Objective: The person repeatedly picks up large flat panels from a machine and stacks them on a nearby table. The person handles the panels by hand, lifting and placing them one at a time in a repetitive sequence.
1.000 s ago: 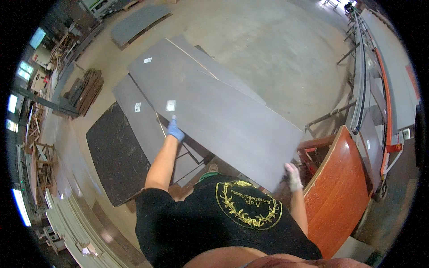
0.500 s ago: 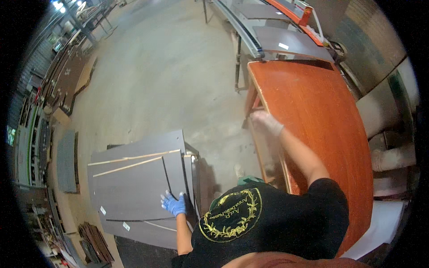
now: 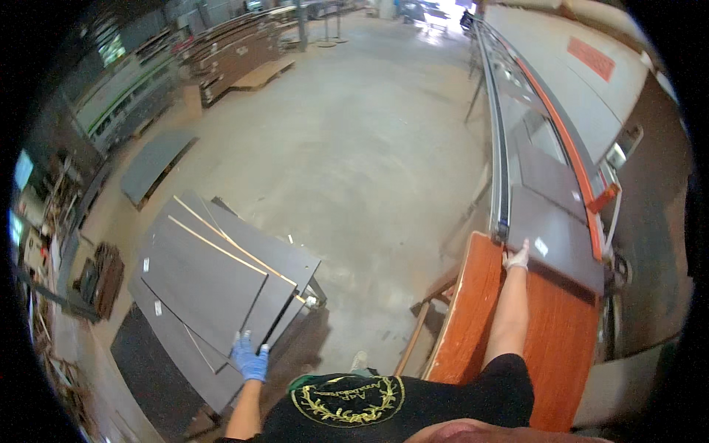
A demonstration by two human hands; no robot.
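A Reach to Either Side

The blue-gloved left hand [image 3: 249, 359] rests, fingers spread, on stacked gray panels [image 3: 210, 288]; the pale-gloved right hand [image 3: 517, 256] touches the near corner of a labeled panel [image 3: 559, 230], its grip impossible to tell. A red-brown table [image 3: 474, 299] lies below the right hand, a conveyor [image 3: 497, 140] beyond it.

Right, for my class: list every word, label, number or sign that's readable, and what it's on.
Black shirt: lettering within a gold wreath, wording not quoted here.
White labels on grey panels, left and right: too small to read.
Red-orange sign on pale machine cover: too blurred to read.
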